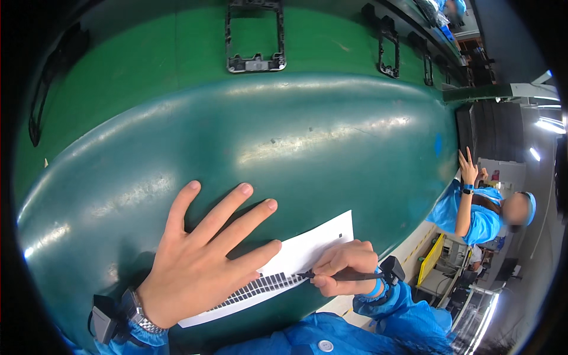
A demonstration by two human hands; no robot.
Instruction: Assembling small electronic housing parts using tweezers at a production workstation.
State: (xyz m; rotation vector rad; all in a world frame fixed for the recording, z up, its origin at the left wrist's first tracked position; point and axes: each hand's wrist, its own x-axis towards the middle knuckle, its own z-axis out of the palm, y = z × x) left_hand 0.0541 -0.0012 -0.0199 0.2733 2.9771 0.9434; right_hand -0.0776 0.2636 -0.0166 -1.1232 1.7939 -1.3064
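Note:
A white sheet (328,235) bearing rows of small black rectangular stickers (269,285) lies slantwise on the dark green work surface, close to me. My left hand (210,260) rests flat with fingers spread, partly on the sheet and partly on the green surface, hiding some of the rows. My right hand (343,266) is closed around black tweezers (358,276). Their pointed tip touches or hovers just over the right end of the sticker rows; which of the two cannot be made out.
Beyond the work surface (236,130) runs a green belt (171,53) carrying several black plastic frames, one of them (255,64) straight ahead. To the right, a person in blue workwear (473,216) raises a hand near a dark panel. A yellow-edged bin (431,260) stands below.

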